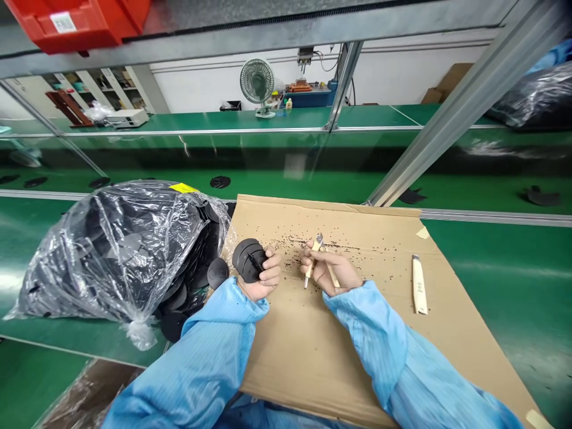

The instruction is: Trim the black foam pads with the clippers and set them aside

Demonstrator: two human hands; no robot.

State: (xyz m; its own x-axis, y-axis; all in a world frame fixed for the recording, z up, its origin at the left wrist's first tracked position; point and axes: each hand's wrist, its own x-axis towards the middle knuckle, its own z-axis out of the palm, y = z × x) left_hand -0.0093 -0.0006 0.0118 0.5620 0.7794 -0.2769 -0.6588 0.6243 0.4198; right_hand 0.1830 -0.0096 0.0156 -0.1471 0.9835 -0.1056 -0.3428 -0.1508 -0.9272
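My left hand (263, 277) is closed around a round black plastic disc (247, 260), perhaps more than one stacked, held above the cardboard's left side. Facing it, my right hand (333, 268) grips a pair of nippers (319, 243) with cream handles and metal jaws pointing away from me. The nippers are apart from the disc. Many small black bits (292, 243) lie scattered over the cardboard sheet (313, 339) beyond my hands. A clear plastic bag (111, 238) full of black discs lies on the left, its mouth toward my left hand, with loose discs (217, 272) spilling out.
A cream-handled cutter (419, 285) lies at the cardboard's right. Beyond runs a green conveyor belt (286, 186) with some black discs (220, 182) on it. A slanted metal post (429, 143) rises at right. A red bin (80, 24) sits on the overhead shelf. A fan (257, 81) stands behind.
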